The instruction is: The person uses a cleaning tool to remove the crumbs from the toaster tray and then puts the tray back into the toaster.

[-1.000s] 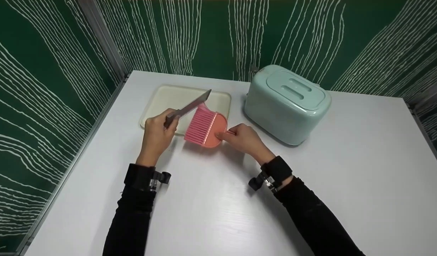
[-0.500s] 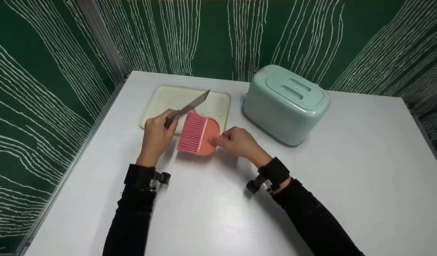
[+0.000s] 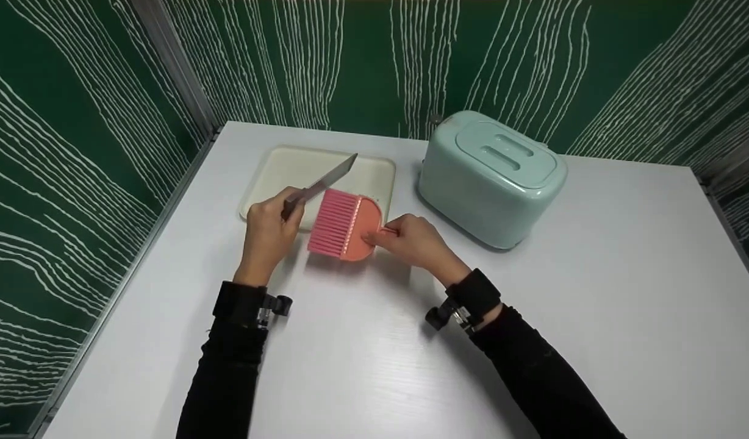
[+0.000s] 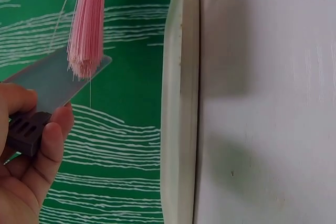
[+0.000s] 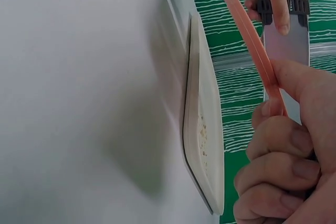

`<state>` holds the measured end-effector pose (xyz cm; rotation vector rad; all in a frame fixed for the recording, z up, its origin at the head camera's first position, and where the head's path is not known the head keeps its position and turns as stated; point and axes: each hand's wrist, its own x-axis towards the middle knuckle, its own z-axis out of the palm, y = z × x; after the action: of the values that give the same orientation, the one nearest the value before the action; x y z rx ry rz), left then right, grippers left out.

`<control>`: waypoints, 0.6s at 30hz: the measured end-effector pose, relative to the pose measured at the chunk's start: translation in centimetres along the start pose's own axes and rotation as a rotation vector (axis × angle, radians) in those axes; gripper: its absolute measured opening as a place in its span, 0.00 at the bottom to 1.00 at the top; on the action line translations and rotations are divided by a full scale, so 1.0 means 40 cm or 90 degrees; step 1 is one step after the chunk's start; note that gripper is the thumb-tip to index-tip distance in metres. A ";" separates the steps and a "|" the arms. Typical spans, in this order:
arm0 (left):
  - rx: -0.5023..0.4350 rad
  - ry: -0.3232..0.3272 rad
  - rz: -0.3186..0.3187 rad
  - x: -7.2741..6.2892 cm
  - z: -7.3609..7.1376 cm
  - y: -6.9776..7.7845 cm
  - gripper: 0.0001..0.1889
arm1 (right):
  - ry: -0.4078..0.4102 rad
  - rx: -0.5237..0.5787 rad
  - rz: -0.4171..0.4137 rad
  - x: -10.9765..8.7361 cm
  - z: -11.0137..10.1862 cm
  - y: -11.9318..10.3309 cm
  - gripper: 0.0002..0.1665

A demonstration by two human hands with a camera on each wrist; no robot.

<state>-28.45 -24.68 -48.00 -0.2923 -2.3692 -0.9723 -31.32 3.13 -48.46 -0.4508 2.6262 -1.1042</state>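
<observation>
My left hand (image 3: 269,231) grips the dark slotted handle of a flat metal crumb tray (image 3: 332,177), tilted over the cream tray (image 3: 277,171). In the left wrist view the thumb and fingers pinch that handle (image 4: 29,129). My right hand (image 3: 414,241) holds a brush (image 3: 363,228) by its thin handle; its head is orange with a wide row of pink bristles (image 4: 88,30). The bristles point left, just below the crumb tray in the head view. Small brown crumbs (image 5: 203,135) lie on the cream tray in the right wrist view.
A mint-green toaster (image 3: 490,183) with a slotted lid on top stands right of the cream tray. Everything rests on a white table (image 3: 374,353). Green walls (image 3: 362,67) with white lines rise behind and at the sides.
The brush, earlier with its bristles against the crumb tray, swept down and left, then rose slightly rightward; its bristles now look apart from it. The left hand has stayed nearly still.
</observation>
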 end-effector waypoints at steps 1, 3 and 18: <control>0.002 0.002 0.000 0.000 0.000 -0.001 0.08 | 0.017 0.003 0.002 0.001 -0.003 0.002 0.36; 0.002 0.004 -0.001 0.000 0.000 -0.002 0.08 | 0.051 0.011 0.011 0.003 -0.010 0.007 0.37; -0.010 -0.020 0.008 0.001 0.003 0.003 0.07 | 0.112 0.049 0.063 0.021 -0.031 0.039 0.36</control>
<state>-28.48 -24.51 -47.99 -0.3303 -2.3858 -0.9885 -32.80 4.67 -48.85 -0.2140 2.7091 -1.2595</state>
